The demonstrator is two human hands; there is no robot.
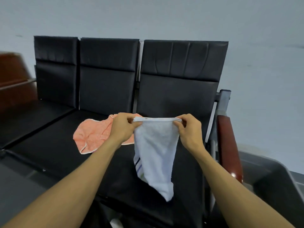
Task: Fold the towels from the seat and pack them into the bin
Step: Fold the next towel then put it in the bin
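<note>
A white towel [155, 150] with dark stripes near its lower left edge hangs in the air over the black seat [54, 145]. My left hand [122, 127] pinches its top left corner and my right hand [190, 129] pinches its top right corner, with the top hem stretched straight between them. The towel's bottom tip dangles near the seat's front edge. An orange towel [93, 134] lies crumpled on the middle seat, partly hidden behind my left hand. A grey bin [269, 175] stands at the right of the bench.
The bench has three black padded seats with tall backrests [108, 71]. A red-brown armrest [227, 145] on a grey metal post borders the right seat. Brown wooden furniture [13, 76] stands at the far left. A pale wall rises behind.
</note>
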